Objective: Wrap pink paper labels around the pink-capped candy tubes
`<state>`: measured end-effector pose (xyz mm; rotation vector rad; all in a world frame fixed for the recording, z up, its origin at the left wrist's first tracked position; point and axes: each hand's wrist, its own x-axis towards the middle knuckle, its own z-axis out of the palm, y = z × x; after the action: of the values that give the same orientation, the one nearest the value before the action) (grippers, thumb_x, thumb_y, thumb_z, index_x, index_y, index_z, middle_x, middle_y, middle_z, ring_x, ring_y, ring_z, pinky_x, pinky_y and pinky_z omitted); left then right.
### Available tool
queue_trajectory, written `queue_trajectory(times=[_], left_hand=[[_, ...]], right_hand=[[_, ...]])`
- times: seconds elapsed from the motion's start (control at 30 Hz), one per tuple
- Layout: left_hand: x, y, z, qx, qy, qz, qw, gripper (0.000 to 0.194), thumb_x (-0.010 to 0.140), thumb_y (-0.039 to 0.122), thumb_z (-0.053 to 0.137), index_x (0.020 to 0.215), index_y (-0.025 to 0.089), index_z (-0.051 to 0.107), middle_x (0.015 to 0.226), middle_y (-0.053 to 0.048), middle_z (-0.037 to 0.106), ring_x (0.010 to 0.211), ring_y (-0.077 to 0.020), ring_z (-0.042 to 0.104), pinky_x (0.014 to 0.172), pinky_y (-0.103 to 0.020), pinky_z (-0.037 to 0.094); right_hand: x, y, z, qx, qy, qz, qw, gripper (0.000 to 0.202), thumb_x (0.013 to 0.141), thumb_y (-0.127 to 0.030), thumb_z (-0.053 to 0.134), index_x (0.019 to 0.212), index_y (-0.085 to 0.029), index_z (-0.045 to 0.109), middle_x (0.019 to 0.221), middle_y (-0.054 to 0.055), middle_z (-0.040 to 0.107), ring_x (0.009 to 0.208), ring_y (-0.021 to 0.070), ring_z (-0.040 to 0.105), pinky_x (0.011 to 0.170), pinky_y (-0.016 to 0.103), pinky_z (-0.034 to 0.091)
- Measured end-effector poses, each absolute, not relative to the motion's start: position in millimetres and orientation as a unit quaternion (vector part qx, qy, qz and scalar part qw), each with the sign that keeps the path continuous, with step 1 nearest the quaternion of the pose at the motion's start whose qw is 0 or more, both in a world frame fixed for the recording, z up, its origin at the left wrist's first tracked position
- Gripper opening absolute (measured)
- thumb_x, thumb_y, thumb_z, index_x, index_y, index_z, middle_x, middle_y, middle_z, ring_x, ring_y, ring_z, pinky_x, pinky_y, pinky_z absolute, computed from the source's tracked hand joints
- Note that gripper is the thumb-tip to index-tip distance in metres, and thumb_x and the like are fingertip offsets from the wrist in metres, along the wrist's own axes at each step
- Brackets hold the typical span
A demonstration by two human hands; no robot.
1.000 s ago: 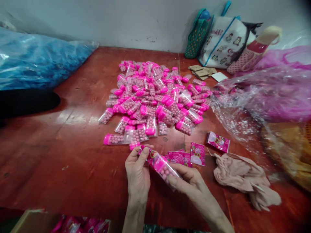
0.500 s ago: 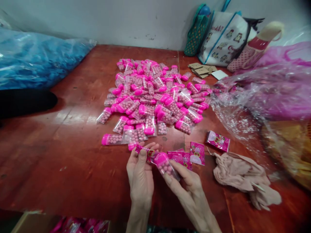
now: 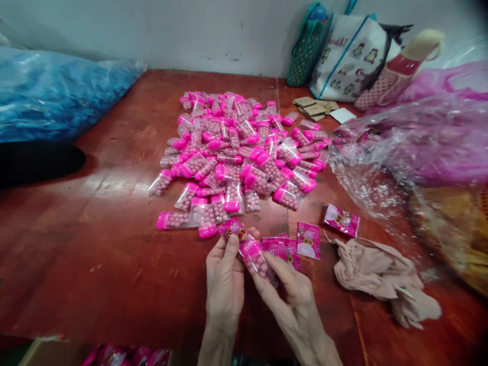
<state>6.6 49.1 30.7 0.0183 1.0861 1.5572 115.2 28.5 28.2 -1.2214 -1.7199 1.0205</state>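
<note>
Between thumb and fingers, my left hand (image 3: 226, 269) pinches a printed magenta sleeve (image 3: 233, 229). My right hand (image 3: 292, 292) grips a clear container with a pink cap and pink balls (image 3: 256, 259), tilted with its cap toward the sleeve. Cap and sleeve meet or overlap; which one cannot be made out. Just beyond my hands lies a pile of similar pink-capped containers (image 3: 232, 147). Flat magenta sleeves (image 3: 276, 247) rest partly behind my right hand, with another one (image 3: 308, 240) to their right.
A stack of magenta sleeves (image 3: 341, 219) and a beige cloth (image 3: 381, 274) lie on the right. Clear plastic wrap (image 3: 381, 157) spreads behind them. Bags (image 3: 345, 58) stand by the wall. A blue-filled plastic bag (image 3: 57, 96) and a black object (image 3: 38, 160) are at the left.
The sleeve in my left hand has turned and shows more of its printed face. My left hand has shifted slightly right, and the held container has moved slightly down. The camera view has shifted a little.
</note>
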Motion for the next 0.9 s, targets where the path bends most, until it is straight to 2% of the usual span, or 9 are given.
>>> queue_trajectory(times=[0.17,0.33,0.47,0.53,0.63,0.73,0.8,0.9], left_hand=[[5.4,47.9,24.9,0.001,0.436,0.658,0.614,0.029,0.074,0.030,0.068,0.096,0.012,0.066,0.085,-0.011,0.072,0.078,-0.0184,0.068,0.073,-0.027,0.052],[5.0,44.9,20.0,-0.009,0.422,0.636,0.646,0.025,0.064,0.031,0.075,0.079,0.012,0.069,0.076,-0.009,0.072,0.076,-0.0225,0.067,0.074,-0.033,0.052],[5.7,42.9,19.0,0.014,0.411,0.637,0.653,0.024,0.063,0.031,0.076,0.077,0.012,0.070,0.080,-0.009,0.071,0.079,-0.0234,0.066,0.077,-0.035,0.051],[5.6,42.5,19.1,0.049,0.404,0.633,0.659,0.027,0.063,0.033,0.076,0.080,0.012,0.071,0.082,-0.010,0.071,0.080,-0.0241,0.065,0.076,-0.035,0.051],[5.3,42.5,19.8,0.084,0.393,0.622,0.672,0.033,0.059,0.037,0.077,0.080,0.013,0.072,0.085,-0.011,0.071,0.080,-0.0256,0.065,0.073,-0.035,0.051],[6.1,42.8,20.7,0.099,0.385,0.604,0.691,0.036,0.057,0.040,0.077,0.080,0.013,0.072,0.087,-0.012,0.071,0.080,-0.0268,0.065,0.071,-0.036,0.052],[7.6,43.2,21.3,0.102,0.386,0.595,0.697,0.034,0.058,0.039,0.077,0.080,0.013,0.072,0.086,-0.012,0.071,0.080,-0.0268,0.065,0.071,-0.036,0.051],[10.1,43.7,22.2,0.096,0.403,0.608,0.677,0.026,0.060,0.032,0.078,0.078,0.014,0.073,0.079,-0.010,0.071,0.080,-0.0256,0.065,0.072,-0.035,0.051]], right_hand=[[114.5,26.3,21.4,-0.470,-0.714,0.326,0.405,0.036,0.082,-0.008,0.055,0.118,-0.013,0.054,0.088,0.008,0.065,0.078,0.0165,0.062,0.068,0.025,0.051],[113.3,24.8,19.3,-0.475,-0.739,0.273,0.392,0.038,0.084,-0.010,0.053,0.121,-0.015,0.050,0.085,0.009,0.063,0.076,0.0198,0.060,0.065,0.031,0.050],[114.7,23.3,20.8,-0.487,-0.714,0.326,0.383,0.030,0.088,-0.012,0.045,0.117,-0.018,0.048,0.095,0.009,0.062,0.084,0.0195,0.060,0.073,0.031,0.050],[116.2,22.0,21.4,-0.494,-0.685,0.376,0.381,0.030,0.090,-0.014,0.041,0.119,-0.018,0.045,0.095,0.008,0.062,0.081,0.0175,0.061,0.071,0.027,0.049],[118.1,20.6,22.7,-0.506,-0.617,0.486,0.357,0.025,0.092,-0.023,0.040,0.114,-0.019,0.050,0.076,0.002,0.060,0.059,0.0132,0.055,0.055,0.023,0.045],[119.4,20.8,24.3,-0.495,-0.530,0.584,0.363,0.023,0.092,-0.032,0.039,0.105,-0.019,0.054,0.064,-0.002,0.052,0.049,0.0105,0.046,0.045,0.021,0.038],[120.1,21.0,24.3,-0.500,-0.506,0.598,0.369,0.025,0.092,-0.034,0.039,0.103,-0.018,0.055,0.063,-0.002,0.051,0.050,0.0103,0.047,0.044,0.020,0.038],[120.2,20.2,21.8,-0.519,-0.556,0.538,0.362,0.024,0.092,-0.030,0.041,0.108,-0.018,0.054,0.070,0.000,0.058,0.059,0.0125,0.055,0.052,0.021,0.043]])
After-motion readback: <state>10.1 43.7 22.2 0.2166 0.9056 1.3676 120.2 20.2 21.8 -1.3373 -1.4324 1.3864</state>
